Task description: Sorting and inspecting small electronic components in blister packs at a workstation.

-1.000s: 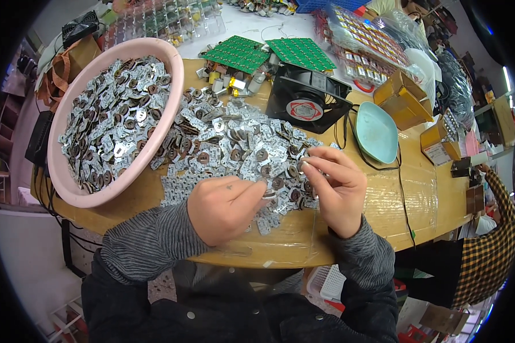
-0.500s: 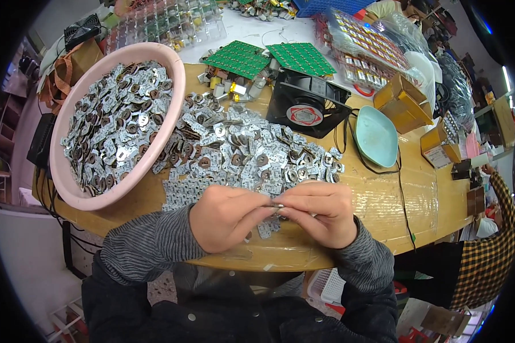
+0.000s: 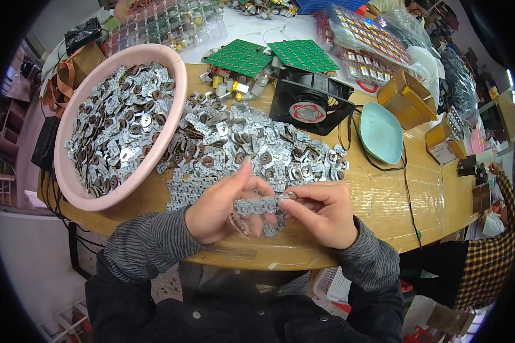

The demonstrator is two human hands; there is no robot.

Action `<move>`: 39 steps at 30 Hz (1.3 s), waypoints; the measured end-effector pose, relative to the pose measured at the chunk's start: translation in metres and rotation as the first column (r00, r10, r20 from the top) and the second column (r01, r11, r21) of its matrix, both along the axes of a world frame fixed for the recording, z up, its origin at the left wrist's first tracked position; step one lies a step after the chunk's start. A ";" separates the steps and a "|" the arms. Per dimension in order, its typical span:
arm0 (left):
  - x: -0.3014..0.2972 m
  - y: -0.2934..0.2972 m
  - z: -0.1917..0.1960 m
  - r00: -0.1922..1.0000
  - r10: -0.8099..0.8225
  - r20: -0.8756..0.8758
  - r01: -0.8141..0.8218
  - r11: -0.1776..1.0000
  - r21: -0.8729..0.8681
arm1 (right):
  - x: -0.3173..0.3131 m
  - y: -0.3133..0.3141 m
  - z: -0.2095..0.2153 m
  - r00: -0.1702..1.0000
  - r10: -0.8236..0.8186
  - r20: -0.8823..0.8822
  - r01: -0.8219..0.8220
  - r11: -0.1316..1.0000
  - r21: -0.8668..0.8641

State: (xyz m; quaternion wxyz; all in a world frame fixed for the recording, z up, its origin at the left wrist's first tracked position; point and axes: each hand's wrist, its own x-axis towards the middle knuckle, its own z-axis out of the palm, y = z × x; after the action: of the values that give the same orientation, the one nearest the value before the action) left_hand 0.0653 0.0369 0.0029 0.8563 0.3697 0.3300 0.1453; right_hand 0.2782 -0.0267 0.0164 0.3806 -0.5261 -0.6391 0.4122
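My right hand (image 3: 321, 212) pinches the right end of a short strip of joined small grey circuit boards (image 3: 256, 206) between thumb and fingers, above the table's near edge. My left hand (image 3: 220, 208) is behind the strip's left end, its thumb raised and its fingers apart. Just below that palm is a small brownish piece (image 3: 239, 224), blurred; whether it touches the hand I cannot tell. Beyond both hands spreads a heap of loose small grey boards (image 3: 252, 140), some showing brown round parts. Flat rows of joined grey boards (image 3: 183, 193) lie beside my left wrist.
At the left, a tilted pink basin (image 3: 180, 86) is full of similar pieces. A black fan (image 3: 309, 100) stands beyond the heap, with a teal tray (image 3: 381, 134) and a cable to its right. Green circuit panels (image 3: 238, 57) lie farther back. Another person's checked sleeve (image 3: 503, 200) shows at far right.
My hands were together, pinching a small piece edge-on. Now they have parted; my left fingers have spread, and the strip shows its face in my right hand.
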 end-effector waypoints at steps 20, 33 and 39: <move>-0.003 -0.003 -0.015 0.997 0.031 0.071 -0.045 0.979 0.199 | 0.017 -0.001 0.010 0.999 0.035 0.024 -0.039 0.984 0.173; -0.001 -0.012 -0.004 0.984 0.141 -0.112 0.077 0.236 0.969 | 0.001 0.000 -0.002 0.976 -0.137 0.170 0.060 0.917 0.395; 0.000 -0.011 0.000 0.974 0.224 -0.037 0.025 0.058 0.998 | 0.007 0.000 0.005 0.997 -0.052 -0.055 0.056 0.996 0.069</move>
State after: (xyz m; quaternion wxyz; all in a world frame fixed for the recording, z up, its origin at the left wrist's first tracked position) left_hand 0.0649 0.0263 0.0025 0.3253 0.8420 0.2426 0.3556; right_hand 0.2853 -0.0266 0.0215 0.4269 -0.5182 -0.6285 0.3927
